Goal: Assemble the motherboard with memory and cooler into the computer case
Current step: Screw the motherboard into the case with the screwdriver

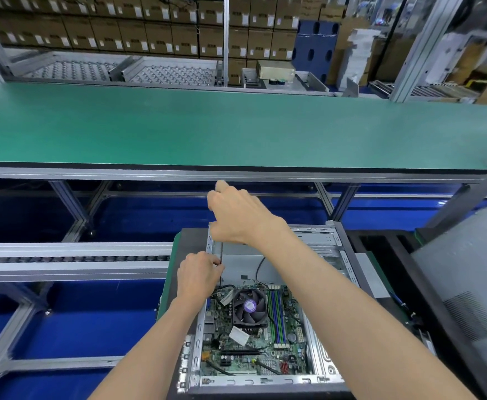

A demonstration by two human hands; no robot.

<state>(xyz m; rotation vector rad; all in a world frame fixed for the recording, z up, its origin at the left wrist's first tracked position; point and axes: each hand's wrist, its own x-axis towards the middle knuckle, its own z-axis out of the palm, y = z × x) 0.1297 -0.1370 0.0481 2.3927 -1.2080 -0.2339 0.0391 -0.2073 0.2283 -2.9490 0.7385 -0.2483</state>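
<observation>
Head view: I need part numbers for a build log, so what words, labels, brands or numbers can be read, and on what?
No text here is readable.
Round purple sticker on the black cooler fan hub: print blurred.
White paper label lying on the green motherboard: shows no print.
White labels on the stacked brown cardboard boxes: too small.

— From my screen the computer case (327, 241) reads as bare sheet metal, grey and dull, with a brighter sheen along its near rim. You?

— Same. I see the motherboard (268, 353) as green laminate, slightly glossy, the cooler (249, 306) fan dark matt plastic with a shiny purple sticker.

— The bench (236, 128) top I'd call a smooth matt green mat, edged in brushed aluminium.

— And the boxes (161, 39) behind its far edge look like plain brown cardboard.
</observation>
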